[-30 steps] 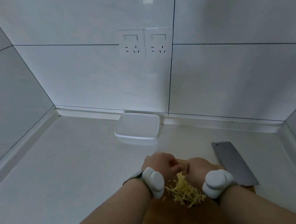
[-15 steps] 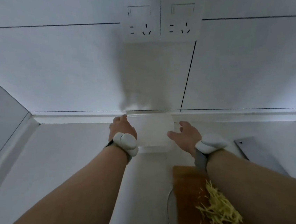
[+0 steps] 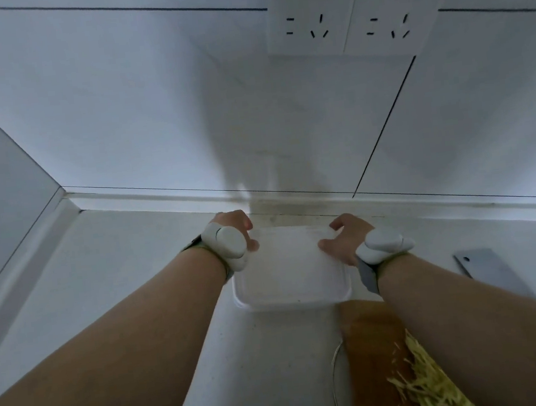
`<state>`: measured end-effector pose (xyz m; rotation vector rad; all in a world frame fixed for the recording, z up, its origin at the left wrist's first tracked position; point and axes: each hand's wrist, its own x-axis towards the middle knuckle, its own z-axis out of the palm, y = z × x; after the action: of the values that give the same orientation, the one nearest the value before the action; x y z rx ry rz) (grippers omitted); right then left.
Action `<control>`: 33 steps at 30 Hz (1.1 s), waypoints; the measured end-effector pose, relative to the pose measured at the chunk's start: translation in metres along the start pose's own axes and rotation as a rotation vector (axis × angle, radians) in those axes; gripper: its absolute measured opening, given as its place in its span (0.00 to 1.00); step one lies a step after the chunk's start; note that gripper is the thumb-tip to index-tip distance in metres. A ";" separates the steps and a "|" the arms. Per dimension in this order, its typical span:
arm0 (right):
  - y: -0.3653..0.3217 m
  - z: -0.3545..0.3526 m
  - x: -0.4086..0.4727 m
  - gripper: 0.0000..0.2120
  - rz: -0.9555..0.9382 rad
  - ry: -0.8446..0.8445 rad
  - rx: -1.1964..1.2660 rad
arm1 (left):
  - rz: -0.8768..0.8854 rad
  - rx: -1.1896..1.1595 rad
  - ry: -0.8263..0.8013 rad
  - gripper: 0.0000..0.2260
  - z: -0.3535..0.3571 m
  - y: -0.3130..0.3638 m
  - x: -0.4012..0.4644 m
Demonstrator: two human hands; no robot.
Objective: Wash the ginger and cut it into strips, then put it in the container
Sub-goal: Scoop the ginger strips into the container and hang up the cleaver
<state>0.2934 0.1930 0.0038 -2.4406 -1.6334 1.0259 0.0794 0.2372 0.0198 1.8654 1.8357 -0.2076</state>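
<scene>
A white lidded plastic container (image 3: 288, 271) sits on the counter close to the back wall. My left hand (image 3: 234, 227) grips its left side, thumb on the lid. My right hand (image 3: 346, 236) grips its right side, thumb over the lid's edge. A pile of yellow ginger strips (image 3: 428, 387) lies on the brown wooden cutting board (image 3: 371, 347) at the bottom right, partly hidden by my right forearm. The cleaver (image 3: 492, 270) lies flat on the counter to the right.
White tiled walls close off the back and left of the pale counter (image 3: 119, 284). Two wall sockets (image 3: 349, 9) are above the container. A thin metal wire loop (image 3: 336, 380) shows at the cutting board's left edge.
Both hands left the ginger pile, reached forward to the container and now grip its two sides. The view has moved closer to the wall.
</scene>
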 end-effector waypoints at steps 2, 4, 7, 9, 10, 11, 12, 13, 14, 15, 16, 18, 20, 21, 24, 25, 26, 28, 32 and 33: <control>-0.007 -0.002 -0.003 0.26 -0.020 -0.010 -0.119 | 0.072 0.086 0.008 0.16 0.001 0.000 -0.005; -0.010 -0.001 -0.003 0.21 -0.018 -0.012 -0.207 | 0.111 0.118 0.023 0.09 0.005 -0.001 -0.007; -0.010 0.000 -0.007 0.16 -0.013 0.022 -0.226 | 0.088 0.029 0.008 0.15 0.010 -0.005 -0.008; -0.011 -0.004 -0.010 0.15 -0.042 0.040 -0.188 | 0.086 0.004 0.010 0.19 0.012 -0.007 -0.008; -0.011 -0.007 -0.012 0.17 -0.052 0.032 -0.173 | 0.091 0.007 0.005 0.19 0.012 -0.008 -0.008; -0.012 -0.010 -0.014 0.21 -0.059 0.018 -0.163 | 0.095 0.015 -0.008 0.19 0.012 -0.008 -0.008; -0.013 -0.012 -0.016 0.25 -0.057 0.008 -0.155 | 0.101 0.027 -0.022 0.19 0.012 -0.008 -0.008; -0.013 -0.014 -0.018 0.27 -0.053 0.006 -0.146 | 0.112 0.042 -0.024 0.18 0.011 -0.007 -0.007; -0.013 -0.014 -0.019 0.27 -0.052 0.005 -0.136 | 0.135 0.057 -0.017 0.18 0.012 -0.004 -0.007; -0.015 -0.015 -0.019 0.26 -0.055 0.011 -0.123 | 0.176 0.073 -0.002 0.18 0.013 0.000 -0.008; -0.016 -0.015 -0.019 0.23 -0.058 0.014 -0.110 | 0.227 0.085 0.015 0.19 0.016 0.006 -0.010; -0.022 -0.017 -0.021 0.15 -0.055 0.012 -0.092 | 0.333 0.050 0.036 0.21 0.021 0.023 -0.016; -0.025 -0.018 -0.024 0.14 -0.045 -0.004 -0.077 | 0.386 -0.034 0.062 0.18 0.026 0.041 -0.025; -0.026 -0.018 -0.028 0.18 -0.036 -0.019 -0.034 | 0.392 -0.083 0.088 0.15 0.026 0.047 -0.028; -0.025 -0.020 -0.034 0.33 0.070 -0.132 0.386 | 0.344 -0.292 0.135 0.11 0.016 0.044 -0.036; -0.024 -0.021 -0.034 0.37 0.122 -0.196 0.583 | 0.348 -0.334 0.137 0.10 0.011 0.040 -0.039; -0.023 -0.024 -0.037 0.39 0.148 -0.262 0.740 | 0.375 -0.338 0.137 0.10 0.007 0.035 -0.042; -0.019 -0.029 -0.039 0.38 0.174 -0.348 0.897 | 0.431 -0.305 0.086 0.09 -0.003 0.027 -0.048; -0.011 -0.025 -0.033 0.40 0.200 -0.252 0.916 | 0.471 -0.192 -0.017 0.08 -0.028 0.020 -0.064; -0.011 -0.022 -0.033 0.39 0.183 -0.209 0.871 | 0.464 -0.176 -0.018 0.08 -0.033 0.018 -0.068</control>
<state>0.2882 0.1776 0.0415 -1.9231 -0.7169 1.6165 0.0833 0.1924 0.0835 2.0873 1.3123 0.0977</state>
